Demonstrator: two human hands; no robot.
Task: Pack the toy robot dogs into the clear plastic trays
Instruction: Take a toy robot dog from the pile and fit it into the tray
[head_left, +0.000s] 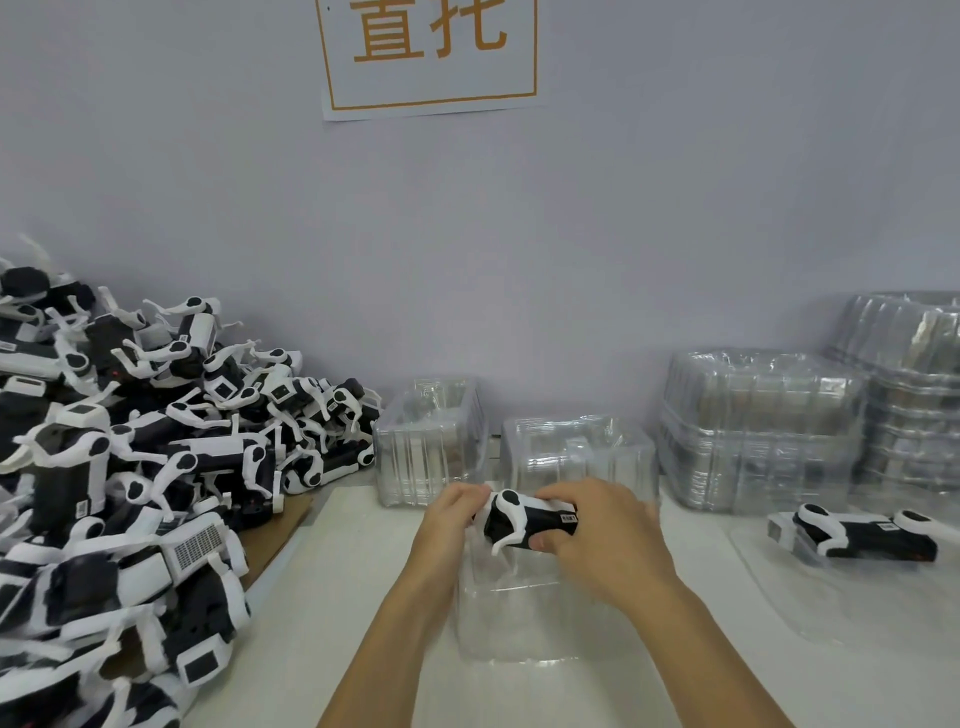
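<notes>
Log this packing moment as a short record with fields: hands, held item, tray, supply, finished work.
hands: left hand and right hand both grip one toy dog
held item: toy dog, black and white, held over the open tray
tray: open tray, clear, on the table, in front of the person
supply: pile of toy dogs on the left
finished work: packed dog lying in a clear tray on the right
spare trays: tray stacks by the wall

Premises: a toy packing station in a factory. A white tabletop (363, 571) against a plain wall carries a bulk heap of robot dogs (130, 467) at its left and stacked clear trays (763, 431) at its right. A printed sign (431, 52) hangs above.
</notes>
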